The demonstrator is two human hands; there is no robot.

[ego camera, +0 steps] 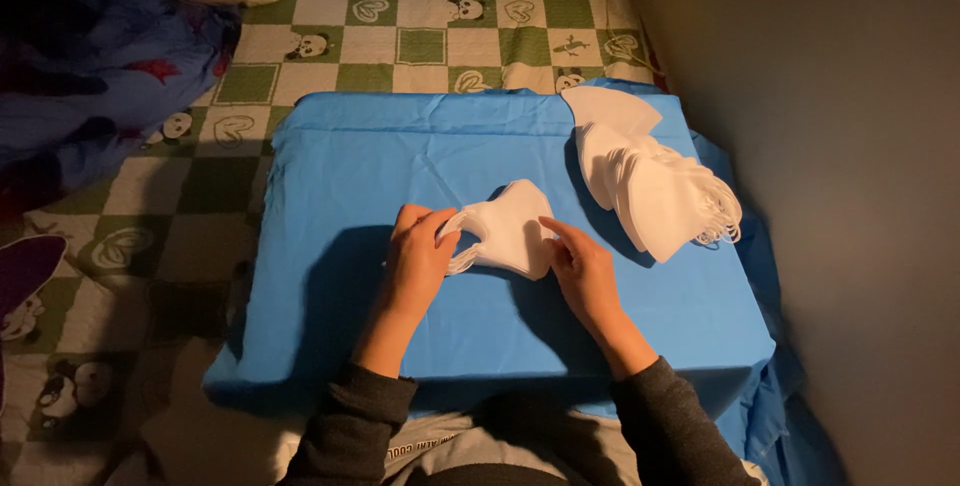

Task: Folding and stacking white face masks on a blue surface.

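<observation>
A small stack of white folded face masks lies in the middle of a blue cloth-covered board. My left hand grips the stack's left edge by the ear loops. At the stack's right edge my right hand rests with its fingertips touching it. Both forearms wear dark grey sleeves.
A larger fanned pile of white masks lies at the board's far right. The board sits on a green and white checked blanket with panda prints. A blue patterned quilt lies at the left. A grey wall runs along the right.
</observation>
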